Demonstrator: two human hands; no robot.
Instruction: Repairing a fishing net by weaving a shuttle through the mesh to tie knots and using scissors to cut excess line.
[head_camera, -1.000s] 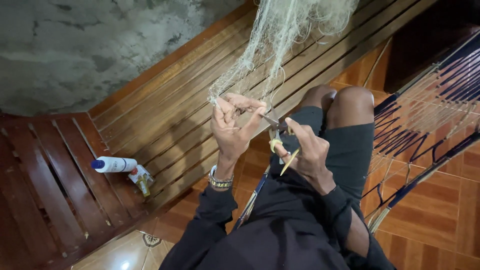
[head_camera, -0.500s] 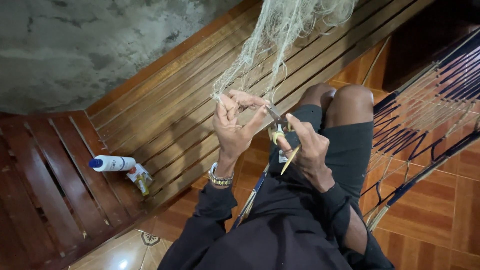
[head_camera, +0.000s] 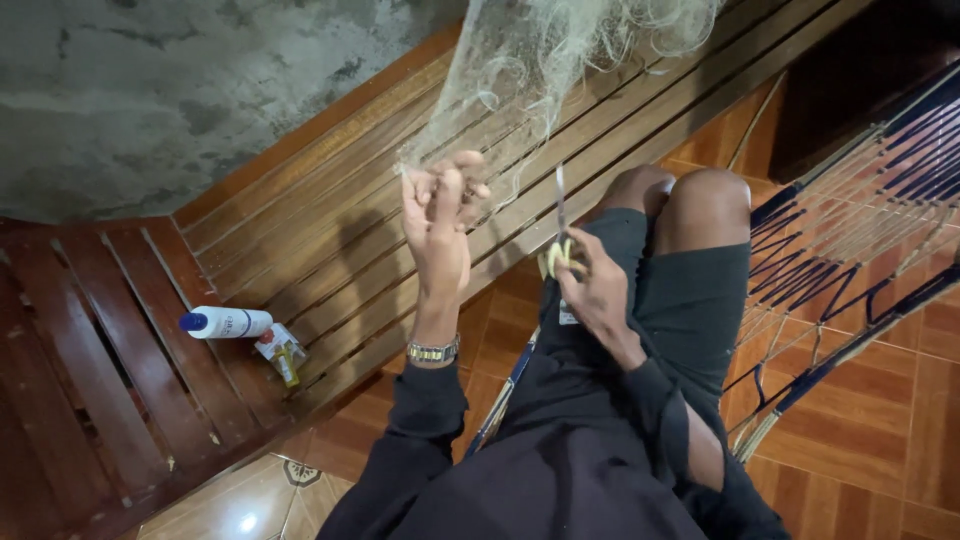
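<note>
Right hand (head_camera: 597, 292) closed round the yellow-handled scissors with thin metal blades (head_camera: 557, 232), tips pointing up, over the lap. Just beyond, left hand (head_camera: 440, 222) raised, fingertips pinched on the pale, fine-mesh fishing net (head_camera: 560, 60) hanging from above. Further off, a white plastic bottle with blue cap (head_camera: 225, 322) lies on the slatted wooden bench (head_camera: 330, 230).

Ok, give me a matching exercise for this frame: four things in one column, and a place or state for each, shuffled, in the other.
Things:
1. net
2. scissors
3. bottle
4. watch

Places or states:
A. lying on the wooden slats
B. on the left wrist
C. pinched in the left hand, hanging from above
D. in the right hand, blades pointing up

Pairs: 1-C, 2-D, 3-A, 4-B
</note>
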